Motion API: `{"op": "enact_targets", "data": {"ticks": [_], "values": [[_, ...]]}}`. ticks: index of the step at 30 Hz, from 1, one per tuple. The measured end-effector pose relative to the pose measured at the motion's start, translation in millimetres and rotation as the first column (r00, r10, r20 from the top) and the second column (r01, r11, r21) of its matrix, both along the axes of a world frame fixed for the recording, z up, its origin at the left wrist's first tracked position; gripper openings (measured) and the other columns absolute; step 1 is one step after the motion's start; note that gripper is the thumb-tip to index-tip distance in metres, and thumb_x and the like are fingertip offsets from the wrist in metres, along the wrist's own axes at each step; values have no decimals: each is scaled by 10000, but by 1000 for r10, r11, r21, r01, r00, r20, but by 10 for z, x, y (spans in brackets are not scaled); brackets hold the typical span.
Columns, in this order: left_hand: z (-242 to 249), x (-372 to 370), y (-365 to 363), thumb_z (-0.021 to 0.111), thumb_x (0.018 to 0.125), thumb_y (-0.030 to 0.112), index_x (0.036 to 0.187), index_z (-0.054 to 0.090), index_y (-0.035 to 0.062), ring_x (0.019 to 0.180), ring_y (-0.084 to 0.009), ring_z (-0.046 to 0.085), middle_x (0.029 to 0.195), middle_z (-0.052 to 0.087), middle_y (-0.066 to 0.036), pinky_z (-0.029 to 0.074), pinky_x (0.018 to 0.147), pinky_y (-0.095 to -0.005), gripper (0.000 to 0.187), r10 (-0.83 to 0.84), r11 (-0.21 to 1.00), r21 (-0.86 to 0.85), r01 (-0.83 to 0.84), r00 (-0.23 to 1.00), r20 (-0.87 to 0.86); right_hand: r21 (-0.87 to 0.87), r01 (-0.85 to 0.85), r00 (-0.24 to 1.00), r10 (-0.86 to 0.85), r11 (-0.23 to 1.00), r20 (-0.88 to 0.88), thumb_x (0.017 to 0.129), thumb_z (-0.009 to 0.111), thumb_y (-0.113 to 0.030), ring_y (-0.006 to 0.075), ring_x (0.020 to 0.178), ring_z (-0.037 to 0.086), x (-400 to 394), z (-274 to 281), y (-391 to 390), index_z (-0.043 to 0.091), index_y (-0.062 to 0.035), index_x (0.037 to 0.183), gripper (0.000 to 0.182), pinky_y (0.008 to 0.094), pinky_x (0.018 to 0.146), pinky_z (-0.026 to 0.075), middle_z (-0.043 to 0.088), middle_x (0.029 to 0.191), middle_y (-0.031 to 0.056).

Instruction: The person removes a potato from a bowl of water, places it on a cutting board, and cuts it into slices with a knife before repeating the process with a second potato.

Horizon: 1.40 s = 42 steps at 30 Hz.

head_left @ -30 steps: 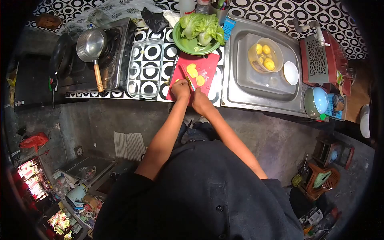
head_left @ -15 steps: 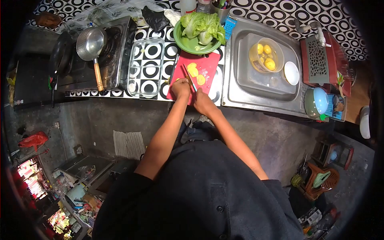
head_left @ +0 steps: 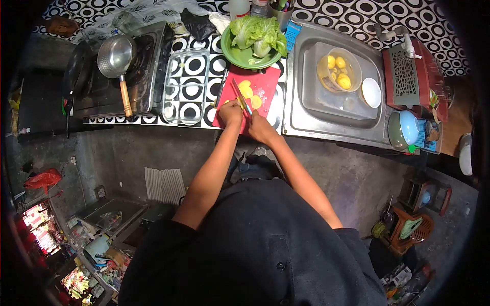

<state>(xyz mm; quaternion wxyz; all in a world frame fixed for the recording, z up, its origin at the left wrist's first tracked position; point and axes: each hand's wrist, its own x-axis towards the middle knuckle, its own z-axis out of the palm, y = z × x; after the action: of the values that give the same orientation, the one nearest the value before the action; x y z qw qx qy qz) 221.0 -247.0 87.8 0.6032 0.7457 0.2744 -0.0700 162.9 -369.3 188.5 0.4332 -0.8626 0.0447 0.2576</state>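
Observation:
My right hand (head_left: 261, 128) is closed around the handle of a knife (head_left: 239, 93), its blade pointing away from me over the red cutting board (head_left: 269, 80). To the left of the blade, my left hand (head_left: 231, 112) presses its bent fingers on a yellow piece, apparently potato, mostly hidden under them. Cut potato pieces (head_left: 246, 91) lie just right of the blade, with small wet bits around them. At the board's far end stands a green plate (head_left: 230, 53) holding leafy lettuce (head_left: 263, 38).
A clear glass dish (head_left: 186, 120) is left of the board, then a stove with a wooden-handled saucepan (head_left: 114, 55). In the steel sink (head_left: 294, 115) on the right are a plastic bowl (head_left: 323, 76) of peeled potatoes and a small white bowl (head_left: 371, 93).
The knife blade has shifted very slightly, its tip a little further away and left. Both hands stay in nearly the same place.

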Motion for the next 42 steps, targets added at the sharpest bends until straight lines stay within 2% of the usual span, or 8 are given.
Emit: {"op": "enact_targets", "data": {"ticks": [8,14,22,25,31,34,41,42], "values": [[-183,50,33,589,920,-29,940,715,-79,621,-132,615,772,677,-89,489,548,-269,136,-59,996,71,55,997,50,-26,-23,1000,22,999,-3,865,507,-39,529,1018,634,71,28,18,439,172,1132,347,543,877,506,619,983,435],[-37,44,28,605,907,-14,900,717,-65,599,-124,601,730,669,-64,458,531,-274,124,-120,987,108,117,993,23,-7,-20,998,20,1000,55,856,512,-40,532,960,643,226,-105,47,438,156,1105,325,545,840,505,625,931,423],[202,0,-44,597,943,2,922,721,-61,584,-105,573,728,667,-56,436,522,-268,141,-56,996,77,54,998,25,-9,56,997,-56,998,62,864,521,-48,530,939,646,128,-103,84,443,141,1076,294,546,834,511,630,909,413],[-20,17,5,601,937,-9,943,721,-66,577,-103,564,727,664,-54,425,509,-265,133,-69,994,91,64,996,51,-31,15,1000,-16,999,-10,948,512,-197,517,1031,638,145,-55,87,429,143,1177,418,542,901,502,635,1021,410],[12,25,-10,606,927,-24,913,710,-74,551,-100,533,701,641,-51,400,485,-275,117,-58,994,93,52,996,67,-54,-5,999,3,999,-36,930,512,-152,517,1039,638,193,-32,123,421,141,1185,399,545,904,504,627,1018,425],[-114,68,45,602,926,-26,903,708,-70,548,-104,535,693,635,-52,399,484,-278,117,-83,992,97,76,995,64,-32,30,999,-29,999,37,859,509,-28,537,968,636,204,-111,143,421,140,1118,321,555,849,504,623,944,427],[-190,119,83,593,920,-16,881,704,-60,537,-109,533,666,606,-35,394,479,-281,125,-87,991,112,78,993,80,-32,13,1000,-12,999,20,853,500,-7,539,980,631,264,-134,169,423,134,1118,310,551,846,499,620,950,425],[-198,122,102,614,889,28,864,724,-29,592,-171,591,693,638,-93,443,557,-317,127,-101,985,147,93,994,51,-33,7,1000,-7,999,18,851,500,-4,540,984,631,265,-125,170,423,133,1119,310,550,846,497,619,954,427]]}}
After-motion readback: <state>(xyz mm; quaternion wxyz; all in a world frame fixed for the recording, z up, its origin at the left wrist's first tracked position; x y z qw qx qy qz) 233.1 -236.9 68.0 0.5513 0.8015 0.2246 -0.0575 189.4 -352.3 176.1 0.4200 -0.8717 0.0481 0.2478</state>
